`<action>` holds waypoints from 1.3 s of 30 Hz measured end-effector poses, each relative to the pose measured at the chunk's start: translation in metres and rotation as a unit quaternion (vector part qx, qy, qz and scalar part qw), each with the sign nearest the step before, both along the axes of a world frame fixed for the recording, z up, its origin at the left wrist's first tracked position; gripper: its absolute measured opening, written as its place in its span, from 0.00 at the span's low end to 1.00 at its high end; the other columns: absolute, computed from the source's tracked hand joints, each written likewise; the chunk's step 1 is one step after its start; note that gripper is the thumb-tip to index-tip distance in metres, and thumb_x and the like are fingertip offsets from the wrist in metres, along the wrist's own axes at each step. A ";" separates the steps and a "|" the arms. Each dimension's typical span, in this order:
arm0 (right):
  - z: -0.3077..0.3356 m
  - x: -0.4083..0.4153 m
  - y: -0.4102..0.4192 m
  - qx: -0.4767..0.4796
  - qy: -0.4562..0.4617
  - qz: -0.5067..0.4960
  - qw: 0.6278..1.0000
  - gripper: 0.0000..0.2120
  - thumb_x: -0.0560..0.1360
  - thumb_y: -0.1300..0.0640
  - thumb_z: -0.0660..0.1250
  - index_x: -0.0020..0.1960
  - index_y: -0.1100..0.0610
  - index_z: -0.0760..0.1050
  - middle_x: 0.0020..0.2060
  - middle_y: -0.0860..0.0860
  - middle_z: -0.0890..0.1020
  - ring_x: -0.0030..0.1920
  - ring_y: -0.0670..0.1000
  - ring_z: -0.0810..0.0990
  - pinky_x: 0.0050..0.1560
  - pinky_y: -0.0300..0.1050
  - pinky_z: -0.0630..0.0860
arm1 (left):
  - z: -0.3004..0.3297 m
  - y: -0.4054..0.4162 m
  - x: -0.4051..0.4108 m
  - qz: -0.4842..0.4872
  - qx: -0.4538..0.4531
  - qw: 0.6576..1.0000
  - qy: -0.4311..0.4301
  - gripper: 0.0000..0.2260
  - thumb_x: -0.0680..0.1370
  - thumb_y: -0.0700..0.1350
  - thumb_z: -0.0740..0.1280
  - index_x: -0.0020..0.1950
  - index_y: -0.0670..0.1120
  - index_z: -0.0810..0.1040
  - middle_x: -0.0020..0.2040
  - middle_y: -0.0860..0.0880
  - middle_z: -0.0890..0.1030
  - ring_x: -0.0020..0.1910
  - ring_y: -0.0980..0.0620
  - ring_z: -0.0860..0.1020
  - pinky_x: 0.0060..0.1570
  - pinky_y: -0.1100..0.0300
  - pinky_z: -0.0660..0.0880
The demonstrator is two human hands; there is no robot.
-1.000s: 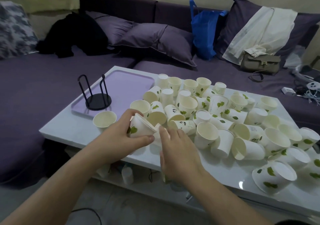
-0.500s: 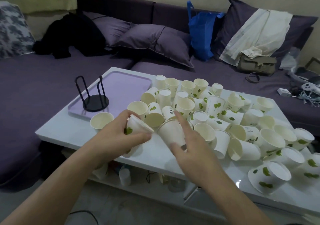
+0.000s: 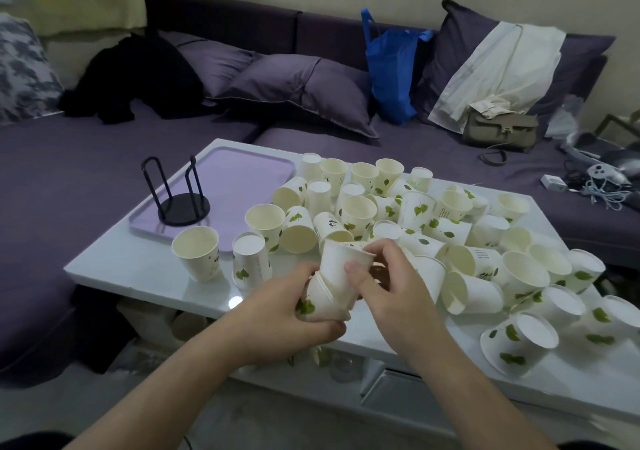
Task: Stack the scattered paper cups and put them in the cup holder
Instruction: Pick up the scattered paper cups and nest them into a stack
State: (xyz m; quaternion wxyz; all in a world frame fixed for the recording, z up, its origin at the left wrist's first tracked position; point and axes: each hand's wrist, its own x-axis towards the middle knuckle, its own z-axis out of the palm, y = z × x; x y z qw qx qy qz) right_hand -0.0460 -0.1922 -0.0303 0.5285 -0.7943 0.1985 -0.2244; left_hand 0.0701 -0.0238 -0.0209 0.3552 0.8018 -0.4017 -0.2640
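A: What have the hands got?
B: The left hand (image 3: pixel 277 314) grips a short cup stack (image 3: pixel 317 306); the right hand (image 3: pixel 391 287) pinches the top cup (image 3: pixel 341 269) at its rim, above the worktop (image 3: pixel 138 266) near edge.
A: How many are nested?
B: Can't tell; fingers hide them. The cup holder (image 3: pixel 180 200) stands at the far-left corner.

A purple sofa (image 3: pixel 86 179) ran behind the white surface (image 3: pixel 138 266). On it lay a black garment (image 3: pixel 138 75), purple cushions (image 3: pixel 298 86), a blue bag (image 3: pixel 391 69), a cream cloth (image 3: pixel 502 65) over a grey handbag (image 3: pixel 502 127), and tangled cables (image 3: pixel 602 193).
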 end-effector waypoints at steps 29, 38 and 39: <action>0.025 -0.033 -0.047 -0.204 0.215 -0.144 0.944 0.19 0.76 0.62 0.67 0.64 0.47 0.74 0.60 0.44 0.78 0.51 0.51 0.80 0.45 0.48 0.75 | -0.012 -0.021 -0.003 0.105 -0.056 0.990 0.080 0.28 0.75 0.60 0.79 0.71 0.61 0.71 0.59 0.60 0.81 0.56 0.58 0.81 0.46 0.65 0.77; 0.005 -0.035 -0.069 -0.245 0.371 -0.071 0.893 0.39 0.74 0.59 0.73 0.79 0.49 0.58 0.78 0.44 0.59 0.65 0.54 0.78 0.56 0.54 0.81 | -0.020 -0.027 -0.005 0.109 -0.062 0.988 0.089 0.29 0.75 0.59 0.80 0.71 0.61 0.72 0.60 0.59 0.81 0.57 0.55 0.81 0.48 0.62 0.78; 0.004 -0.035 -0.069 -0.249 0.376 -0.072 0.889 0.39 0.74 0.59 0.74 0.79 0.49 0.58 0.77 0.45 0.60 0.64 0.55 0.79 0.55 0.54 0.82 | -0.021 -0.027 -0.005 0.109 -0.063 0.988 0.091 0.28 0.75 0.59 0.80 0.71 0.60 0.72 0.60 0.58 0.81 0.57 0.55 0.81 0.48 0.62 0.78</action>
